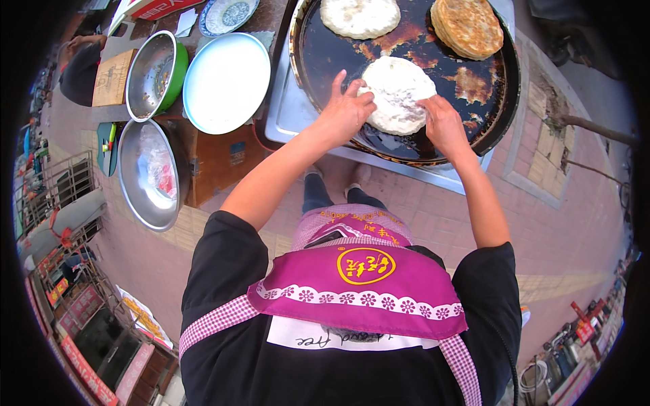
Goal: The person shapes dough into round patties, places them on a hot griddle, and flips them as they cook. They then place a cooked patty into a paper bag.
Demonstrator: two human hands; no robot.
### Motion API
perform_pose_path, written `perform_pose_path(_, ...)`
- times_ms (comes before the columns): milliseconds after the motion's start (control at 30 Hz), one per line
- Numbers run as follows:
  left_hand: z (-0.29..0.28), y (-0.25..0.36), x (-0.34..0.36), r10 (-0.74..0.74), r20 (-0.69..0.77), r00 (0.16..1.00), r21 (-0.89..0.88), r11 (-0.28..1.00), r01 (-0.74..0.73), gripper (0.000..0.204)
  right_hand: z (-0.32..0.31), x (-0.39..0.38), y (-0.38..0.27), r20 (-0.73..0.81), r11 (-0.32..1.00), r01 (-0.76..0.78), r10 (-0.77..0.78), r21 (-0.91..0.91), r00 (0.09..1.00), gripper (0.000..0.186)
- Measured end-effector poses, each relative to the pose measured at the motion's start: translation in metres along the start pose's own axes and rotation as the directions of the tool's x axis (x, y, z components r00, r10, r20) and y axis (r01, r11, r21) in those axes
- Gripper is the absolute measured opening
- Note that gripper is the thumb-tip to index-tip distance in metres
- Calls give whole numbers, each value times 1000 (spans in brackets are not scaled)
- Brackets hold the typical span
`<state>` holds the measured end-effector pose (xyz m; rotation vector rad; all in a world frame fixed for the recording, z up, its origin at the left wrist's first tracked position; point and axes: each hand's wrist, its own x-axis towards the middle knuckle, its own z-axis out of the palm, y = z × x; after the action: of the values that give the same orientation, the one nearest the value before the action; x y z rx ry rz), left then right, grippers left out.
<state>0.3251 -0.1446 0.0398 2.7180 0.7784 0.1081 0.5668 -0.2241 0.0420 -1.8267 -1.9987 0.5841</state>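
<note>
While dough [399, 98] hides contact | left hand [345, 110], right hand [443, 123]: can't tell grip (pan [315, 64] cropped)

Right hand [444, 123] on pale flatbread [397, 95]

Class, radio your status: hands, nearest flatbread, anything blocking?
Left hand, right hand at opposite edges of nearest pale flatbread. Flatbread within black pan. Browned stack farther off, not blocking.

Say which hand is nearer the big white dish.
Left: the left hand is right of the white dish, at the left edge of the pale dough; the right hand is farther, at its right edge.
</note>
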Motion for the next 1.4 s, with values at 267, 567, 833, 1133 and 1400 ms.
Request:
perform_pose_path(267,2,-5,12,-58,22,998,122,991,55,34,4,14,-17,66,976,-217,219,-27,974,28)
perform_pose_path(567,-19,-5,38,-308,255,917,-698,-714,-46,69,38,38,-18,38,960,119,-113,-252,993,37)
perform_pose_path(833,-62,20,58,-352,307,884,-751,-661,-2,54,20,36,20,110,951,-46,84,-307,990,28)
perform_pose_path(1133,-108,-66,-18,-532,172,829,-691,-665,-284,30,-12,98,-46,-224,942,-129,59,-311,973,22)
perform_pose_path(1400,-168,-269,-194,-911,121,394,-774,-335,-537,11,106,272,-323,-71,866,490,-485,101,872,17)
